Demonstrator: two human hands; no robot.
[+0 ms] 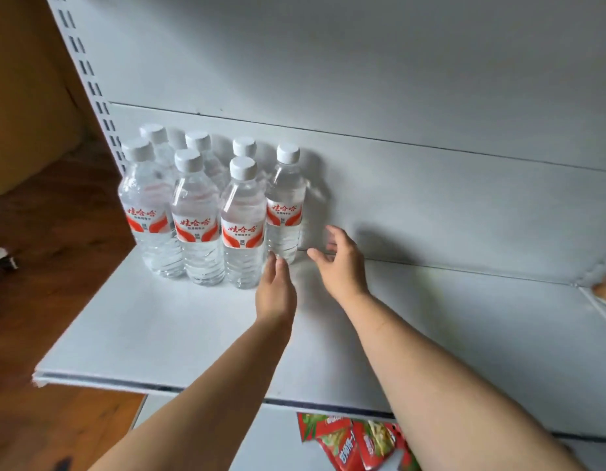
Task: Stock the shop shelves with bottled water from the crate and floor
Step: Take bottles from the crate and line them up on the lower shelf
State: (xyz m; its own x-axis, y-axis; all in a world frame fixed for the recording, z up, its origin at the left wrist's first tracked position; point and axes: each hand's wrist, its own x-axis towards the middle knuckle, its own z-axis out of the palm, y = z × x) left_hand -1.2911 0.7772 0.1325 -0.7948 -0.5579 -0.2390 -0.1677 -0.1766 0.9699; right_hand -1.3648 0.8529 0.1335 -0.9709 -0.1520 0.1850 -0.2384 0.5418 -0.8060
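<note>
A white shelf (179,334) with a plain back panel (430,198) fills the view. The rightmost bottle (285,205) stands upright at the back of it, against the panel, white cap on, red and white label facing out. To its left, touching or just beside it, stands the rest of the cluster of water bottles (196,212) in two or three rows.

The left hand (276,290) reaches to this bottle's base with straight fingers, holding nothing; I cannot tell whether the fingertips touch it. The right hand (340,263) hovers just right of the bottle, fingers spread wide and loose, also empty.

Further left of the bottle rises a slotted upright (91,86), then wooden floor (57,232). Well below, on a lower shelf, lie red and green snack packets (356,443).
</note>
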